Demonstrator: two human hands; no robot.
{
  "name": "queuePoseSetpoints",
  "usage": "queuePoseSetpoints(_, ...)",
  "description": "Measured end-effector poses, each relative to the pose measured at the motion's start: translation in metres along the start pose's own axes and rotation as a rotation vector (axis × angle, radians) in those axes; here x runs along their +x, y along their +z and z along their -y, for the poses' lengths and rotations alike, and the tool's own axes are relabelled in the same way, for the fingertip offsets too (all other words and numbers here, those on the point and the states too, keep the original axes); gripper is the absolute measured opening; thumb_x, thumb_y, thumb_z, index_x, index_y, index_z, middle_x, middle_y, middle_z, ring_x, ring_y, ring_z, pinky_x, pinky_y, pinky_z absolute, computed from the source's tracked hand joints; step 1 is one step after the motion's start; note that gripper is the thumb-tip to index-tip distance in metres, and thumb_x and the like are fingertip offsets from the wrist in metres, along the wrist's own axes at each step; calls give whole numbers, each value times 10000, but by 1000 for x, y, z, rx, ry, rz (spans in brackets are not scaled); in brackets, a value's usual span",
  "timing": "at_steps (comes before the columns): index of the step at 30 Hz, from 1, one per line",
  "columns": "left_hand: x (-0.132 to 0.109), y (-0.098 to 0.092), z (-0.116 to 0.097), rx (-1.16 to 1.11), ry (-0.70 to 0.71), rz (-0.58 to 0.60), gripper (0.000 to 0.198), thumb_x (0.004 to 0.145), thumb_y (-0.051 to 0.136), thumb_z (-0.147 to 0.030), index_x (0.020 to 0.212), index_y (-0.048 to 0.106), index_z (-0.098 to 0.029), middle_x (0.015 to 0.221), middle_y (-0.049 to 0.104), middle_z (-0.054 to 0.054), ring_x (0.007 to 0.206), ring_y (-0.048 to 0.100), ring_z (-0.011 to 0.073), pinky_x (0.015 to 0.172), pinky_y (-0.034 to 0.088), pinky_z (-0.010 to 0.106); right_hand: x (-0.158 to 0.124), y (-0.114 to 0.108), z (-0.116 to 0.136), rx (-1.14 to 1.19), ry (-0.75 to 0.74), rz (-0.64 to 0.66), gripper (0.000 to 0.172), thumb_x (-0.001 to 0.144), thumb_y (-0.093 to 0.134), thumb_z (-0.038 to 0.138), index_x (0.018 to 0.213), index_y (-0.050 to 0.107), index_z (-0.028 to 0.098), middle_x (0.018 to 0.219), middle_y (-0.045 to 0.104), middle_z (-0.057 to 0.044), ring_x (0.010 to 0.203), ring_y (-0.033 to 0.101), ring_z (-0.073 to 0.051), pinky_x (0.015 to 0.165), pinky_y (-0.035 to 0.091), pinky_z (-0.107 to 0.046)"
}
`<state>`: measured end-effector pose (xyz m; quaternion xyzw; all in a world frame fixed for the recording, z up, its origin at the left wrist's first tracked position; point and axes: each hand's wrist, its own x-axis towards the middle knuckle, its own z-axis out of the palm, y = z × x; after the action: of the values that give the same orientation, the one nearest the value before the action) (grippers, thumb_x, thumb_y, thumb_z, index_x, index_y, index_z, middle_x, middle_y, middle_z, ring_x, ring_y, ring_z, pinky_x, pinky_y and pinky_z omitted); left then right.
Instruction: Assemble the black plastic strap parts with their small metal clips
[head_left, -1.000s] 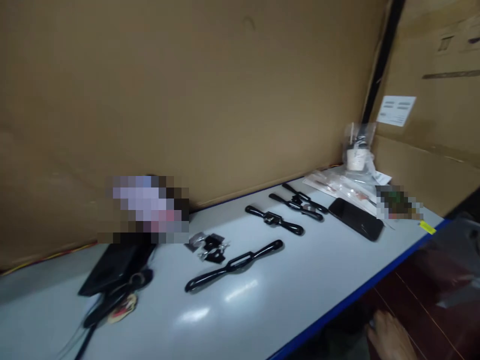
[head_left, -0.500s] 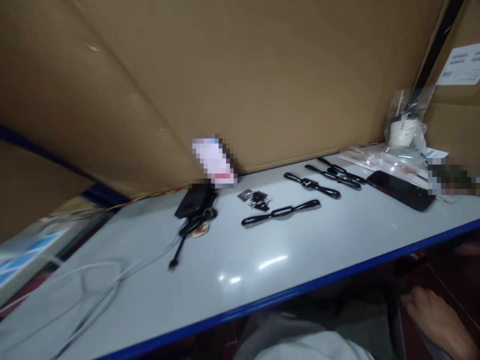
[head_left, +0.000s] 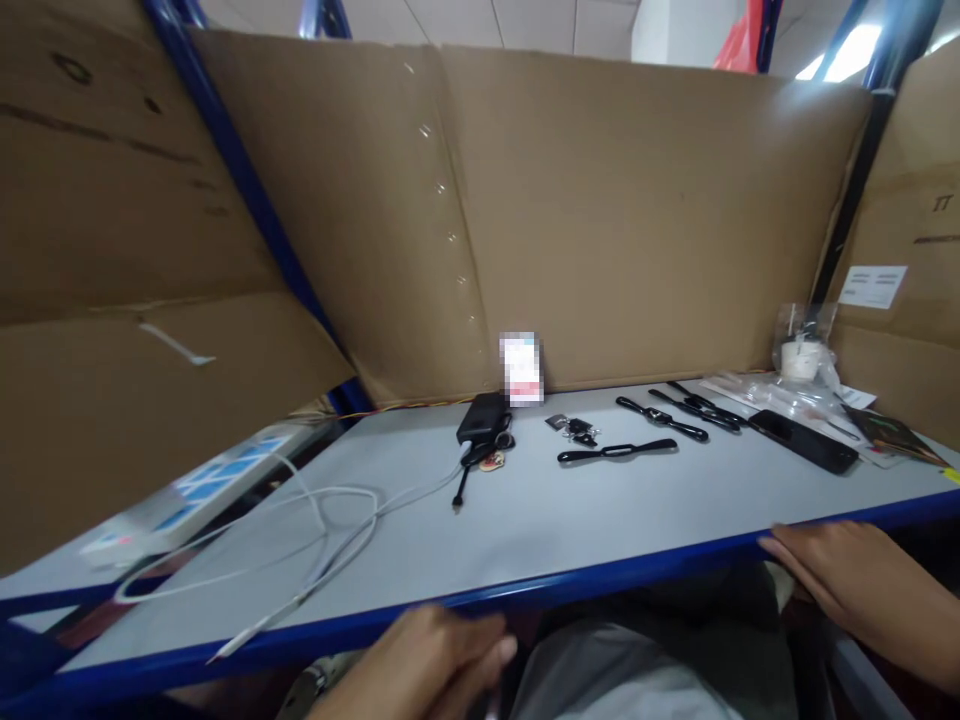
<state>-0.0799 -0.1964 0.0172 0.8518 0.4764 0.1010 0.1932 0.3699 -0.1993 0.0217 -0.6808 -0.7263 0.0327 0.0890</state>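
At the table's front edge, low in the head view, my left hand (head_left: 442,655) is closed, its fingers curled together; whatever may be inside them is hidden. Nearest the table's right front edge is my right hand (head_left: 840,565), back upward, its fingers bent down and mostly out of sight. Beyond the hands lies a black watch strap (head_left: 619,451) with an open frame at its middle. Behind it rests another black strap (head_left: 661,419) with a small fitting at its centre, and more black straps (head_left: 697,408) overlap near a black phone (head_left: 802,441).
A black power bank (head_left: 481,418) with a white cable (head_left: 360,535) lies left of small packed parts (head_left: 576,431). A pixelated upright screen (head_left: 522,368) leans on the cardboard wall (head_left: 637,220). Plastic bags and a white cup (head_left: 800,360) stand at the right; a power strip (head_left: 217,485) lies left.
My view has lifted and levelled, showing more cardboard and the ceiling. My left hand has come into view. The right hand has risen to the table's edge.
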Motion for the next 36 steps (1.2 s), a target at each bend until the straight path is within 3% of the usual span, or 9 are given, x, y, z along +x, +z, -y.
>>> queuePoseSetpoints(3,53,-48,-25,2,132,-190,357,1009,334,-342,1137,656,-256,620,603,-10,566,552,157,623,459,263,60,-51,57,-103,-230,14,332,1006,414,370,866,664,203,839,696,-122,785,640,-266,724,375,-375)
queuePoseSetpoints(6,125,-72,-30,76,315,-314,397,964,373,-218,1313,563,-223,906,685,48,792,626,175,747,486,292,128,-70,93,-114,-302,-10,202,960,488,214,946,684,165,887,680,-106,855,627,-239,741,372,-332)
queuePoseSetpoints(10,206,-60,-21,186,357,-227,302,958,483,-303,1183,650,-191,1098,668,96,865,643,199,786,508,316,200,-61,115,-57,-310,373,355,779,760,281,1104,674,166,949,660,-52,835,606,-192,678,416,-266)
queuePoseSetpoints(13,235,-35,-12,234,402,-126,312,965,514,-358,1152,692,-184,1096,669,111,942,657,231,843,508,330,225,-45,121,-51,-261,547,395,715,815,429,953,699,135,714,605,1,690,578,-165,610,443,-260)
queuePoseSetpoints(18,240,-12,2,206,353,-241,307,979,470,-299,1154,692,-180,1055,665,117,980,647,254,867,503,363,238,-32,120,-34,-248,663,380,656,845,457,725,641,144,632,526,43,666,522,-136,605,416,-248)
queuePoseSetpoints(25,230,-21,23,-1,373,-295,299,960,481,-231,1190,665,-181,1105,687,97,983,643,218,908,504,362,254,-30,113,35,-310,730,357,631,853,419,642,615,153,544,465,74,582,463,-103,571,389,-226)
queuePoseSetpoints(30,234,-26,37,29,316,-315,313,974,447,-234,1168,681,-160,1111,697,110,1012,655,233,925,511,373,252,-32,95,163,-289,546,248,687,810,276,872,718,138,627,592,50,593,522,-95,590,415,-198)
queuePoseSetpoints(33,234,-22,38,111,380,-286,331,1008,446,-343,1087,714,-166,1142,700,119,1091,635,251,1000,492,405,250,-42,69,228,-200,298,279,856,663,266,1104,696,143,841,712,-25,704,610,-111,647,455,-189)
queuePoseSetpoints(36,234,-16,35,172,445,-284,342,1008,458,-374,1136,710,-183,1182,691,118,1132,625,264,1022,495,432,250,-51,39,188,-41,55,213,907,599,231,1059,698,118,892,733,-84,753,634,-136,651,453,-198)
